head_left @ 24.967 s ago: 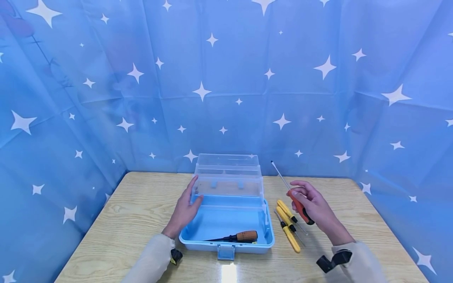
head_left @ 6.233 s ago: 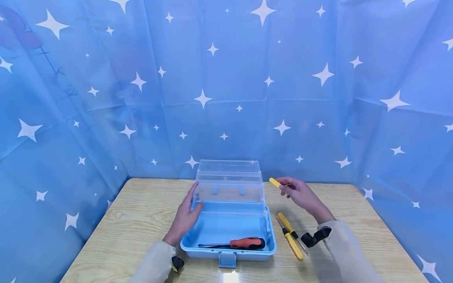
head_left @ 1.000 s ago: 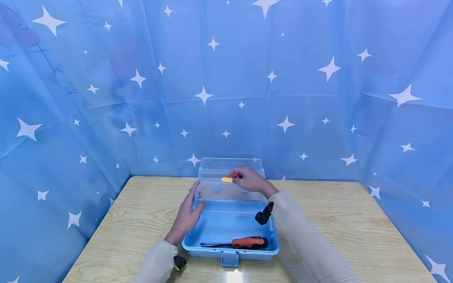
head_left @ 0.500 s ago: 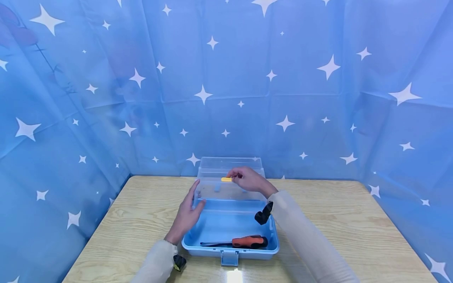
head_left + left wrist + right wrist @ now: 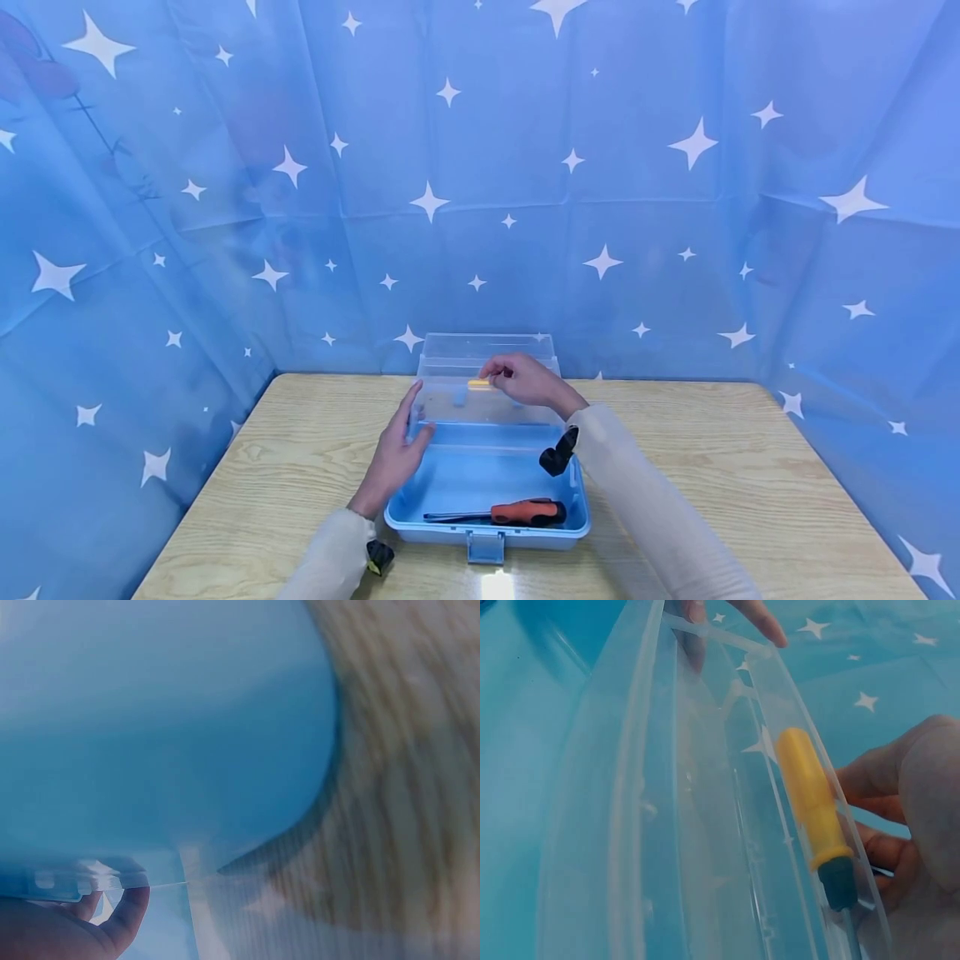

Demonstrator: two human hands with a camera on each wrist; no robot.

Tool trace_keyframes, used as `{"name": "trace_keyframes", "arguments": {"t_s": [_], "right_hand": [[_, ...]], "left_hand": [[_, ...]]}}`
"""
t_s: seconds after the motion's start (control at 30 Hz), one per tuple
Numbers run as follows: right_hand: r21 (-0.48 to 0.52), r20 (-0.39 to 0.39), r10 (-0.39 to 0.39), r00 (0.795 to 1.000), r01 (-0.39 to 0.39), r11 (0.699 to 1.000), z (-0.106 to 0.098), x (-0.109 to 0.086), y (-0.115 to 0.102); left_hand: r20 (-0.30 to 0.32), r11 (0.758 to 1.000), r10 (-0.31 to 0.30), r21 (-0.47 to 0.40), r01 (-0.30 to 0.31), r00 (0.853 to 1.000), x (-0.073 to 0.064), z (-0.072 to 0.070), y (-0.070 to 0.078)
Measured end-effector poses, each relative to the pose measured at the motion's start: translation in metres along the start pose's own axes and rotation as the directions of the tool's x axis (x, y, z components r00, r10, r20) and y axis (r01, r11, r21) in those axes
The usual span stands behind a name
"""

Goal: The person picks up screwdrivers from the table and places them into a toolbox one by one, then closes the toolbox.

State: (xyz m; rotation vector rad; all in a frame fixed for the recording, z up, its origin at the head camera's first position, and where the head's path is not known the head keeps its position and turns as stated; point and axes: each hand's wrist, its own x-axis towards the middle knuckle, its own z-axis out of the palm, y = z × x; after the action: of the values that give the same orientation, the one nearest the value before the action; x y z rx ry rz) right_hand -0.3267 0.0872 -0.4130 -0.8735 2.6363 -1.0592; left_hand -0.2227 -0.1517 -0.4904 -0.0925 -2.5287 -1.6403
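Note:
A light-blue toolbox stands open, its clear plastic tray raised at the back. My left hand grips the tray's left end, thumb in front and fingers behind. A yellow-handled screwdriver with a black collar lies lengthwise in a narrow slot of the tray. My right hand is over the slot, fingertips right beside the yellow handle and loosely bent, not wrapped round it. An orange-and-black screwdriver lies along the front of the toolbox floor.
The toolbox rests on a wood-grain table. A blue star-patterned curtain hangs behind and at both sides. The front latch hangs down. My right sleeve covers part of the table right of the box.
Over the last second the yellow handle has sunk slightly below my right fingertips into the tray. Earlier, the screwdriver was held right of the box. My left hand keeps its place.

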Motion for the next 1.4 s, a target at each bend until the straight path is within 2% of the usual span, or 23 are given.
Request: {"name": "trace_keyframes", "arguments": {"t_s": [0.3,0.5,0.9,1.23,1.4], "right_hand": [[0.023,-0.033,0.018,0.999,-0.017,1.0,-0.001,-0.001,-0.001],[0.034,-0.074,-0.016,0.997,0.018,0.999,-0.004,-0.003,0.0],[0.039,-0.09,-0.025,0.996,0.028,0.999,-0.009,-0.009,-0.001],[0.048,-0.119,-0.099,0.988,0.105,0.993,-0.018,-0.026,-0.007],[0.041,-0.138,-0.113,0.984,0.12,0.992,-0.025,-0.035,-0.011]], "left_hand": [[0.0,1.0,-0.014,-0.009,0.014,1.0,0.001,0.0,-0.003],[-0.003,1.0,0.005,-0.003,-0.005,1.0,0.001,0.001,-0.004],[-0.006,1.0,-0.005,-0.01,0.005,1.0,0.001,0.001,-0.003],[-0.001,1.0,0.008,-0.002,-0.008,1.0,0.0,0.001,-0.003],[-0.005,1.0,0.011,0.006,-0.011,1.0,0.0,0.001,-0.004]]}}
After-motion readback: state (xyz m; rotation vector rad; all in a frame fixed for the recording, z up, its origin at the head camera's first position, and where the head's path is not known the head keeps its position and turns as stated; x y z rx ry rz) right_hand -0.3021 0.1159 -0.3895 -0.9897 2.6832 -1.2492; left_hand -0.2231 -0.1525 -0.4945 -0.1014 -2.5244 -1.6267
